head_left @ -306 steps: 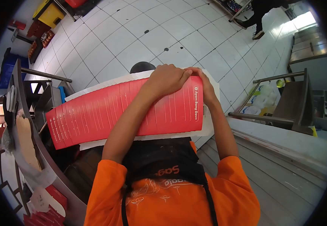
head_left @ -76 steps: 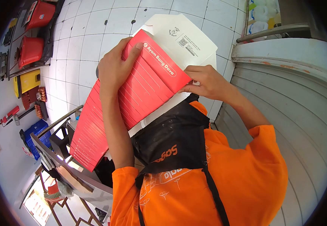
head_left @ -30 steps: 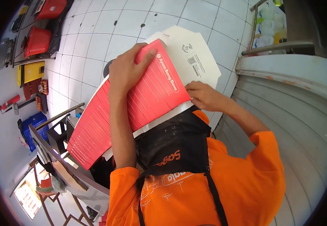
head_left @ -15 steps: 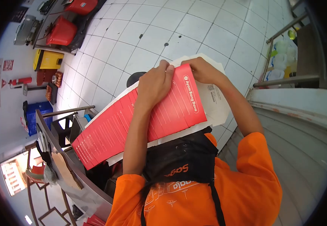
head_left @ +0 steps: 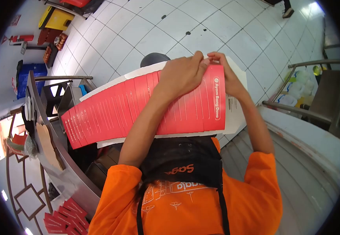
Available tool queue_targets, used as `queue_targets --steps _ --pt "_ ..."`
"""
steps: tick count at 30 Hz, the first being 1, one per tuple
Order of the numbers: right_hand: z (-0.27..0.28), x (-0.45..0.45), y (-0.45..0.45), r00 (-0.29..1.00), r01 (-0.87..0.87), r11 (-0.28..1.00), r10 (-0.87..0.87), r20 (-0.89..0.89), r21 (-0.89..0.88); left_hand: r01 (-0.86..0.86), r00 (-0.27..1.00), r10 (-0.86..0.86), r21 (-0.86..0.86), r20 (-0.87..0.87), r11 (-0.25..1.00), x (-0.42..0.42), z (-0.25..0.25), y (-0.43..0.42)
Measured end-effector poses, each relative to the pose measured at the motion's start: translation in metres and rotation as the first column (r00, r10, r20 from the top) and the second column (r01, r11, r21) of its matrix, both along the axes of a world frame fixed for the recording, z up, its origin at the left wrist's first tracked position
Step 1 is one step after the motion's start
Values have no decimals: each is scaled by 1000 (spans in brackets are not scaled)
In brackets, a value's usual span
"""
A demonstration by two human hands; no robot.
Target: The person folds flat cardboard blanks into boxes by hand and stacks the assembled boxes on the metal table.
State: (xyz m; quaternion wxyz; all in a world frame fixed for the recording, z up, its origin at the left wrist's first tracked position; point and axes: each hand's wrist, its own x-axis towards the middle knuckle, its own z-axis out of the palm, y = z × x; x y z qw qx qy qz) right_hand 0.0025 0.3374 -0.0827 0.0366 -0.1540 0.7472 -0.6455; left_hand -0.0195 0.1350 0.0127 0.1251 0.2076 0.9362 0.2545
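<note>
A long fanned row of overlapping red printed cardboard sheets [head_left: 111, 105], apparently flattened food boxes, lies across my front, just above the black apron [head_left: 177, 156]. The rightmost one reads "Ayam Bang Dava". White cardboard edges [head_left: 238, 113] show beneath and to the right. My left hand [head_left: 183, 76] rests over the red faces, its thumb and fingers closed at the far edge near the right end. Around the far right corner, my right hand [head_left: 229, 76] is curled with its fingertips at the edge, close to the left fingertips. Part of its grip is hidden behind the sheets.
A metal-edged counter [head_left: 66, 172] stands at my left, with more red cardboard pieces [head_left: 66, 217] below it. At right are a metal rail [head_left: 295, 109] and plastic bottles [head_left: 291, 92]. A dark round seat [head_left: 154, 59] is beyond the sheets. A person's foot [head_left: 288, 13] shows far off.
The view has turned, and the cardboard row lies more level across it. Both hands stay at the far right corner; the right fingertips now show above the edge, near the left ones.
</note>
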Motion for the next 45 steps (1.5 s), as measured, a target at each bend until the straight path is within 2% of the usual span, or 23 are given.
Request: queue_targets --steps 3,4,10,13,16,19,21,29,31,34,37,39,40,41,43,45 --pt "8 -4 -4 984 -115 988 127 125 -99 17 1000 -16 -46 21 999 1 2 1" --pt "12 -5 -6 977 -90 993 103 184 -77 26 999 -24 -72 33 997 0 4 2" --pt "27 -19 -9 956 -173 985 164 242 16 23 1000 -23 -68 -2 997 -4 -7 -1" --pt "28 -21 -7 954 -203 978 185 235 53 8 996 3 -112 90 994 -5 7 0" --pt "25 -13 -5 991 -120 991 117 63 57 21 994 -16 42 -107 999 -1 -7 -3" --pt "26 -3 -14 982 -130 985 144 121 -117 16 993 -6 78 -117 997 1 -11 -4" --pt "24 -5 -16 978 -140 980 159 132 -142 26 995 -25 14 -94 1000 1 -9 -3" --pt "25 -18 -28 972 -229 970 232 39 -80 53 987 -52 2 -154 999 -2 -19 -5" --pt "26 -17 -27 974 -221 972 225 39 -84 71 983 -74 -21 -171 997 -3 -20 -5" --pt "26 -7 -25 991 -130 991 129 38 31 77 995 -80 -42 -63 996 -5 -10 -5" --pt "10 18 -18 983 139 989 -130 126 -60 24 999 -27 80 44 996 -4 -1 -7" --pt "21 53 1 963 151 980 -116 244 -128 65 992 -43 186 -118 981 3 -3 -14" --pt "18 76 14 951 123 988 -90 296 -96 92 977 -43 229 -207 969 6 -3 -17" --pt "15 100 22 934 100 993 -70 350 -66 114 965 -71 161 -252 980 16 8 -22" --pt "21 146 9 932 135 971 -57 358 -198 161 941 -149 15 -303 987 62 35 -31" --pt "41 175 -9 907 157 976 -81 412 -152 193 962 -196 -35 -189 981 108 37 -34"
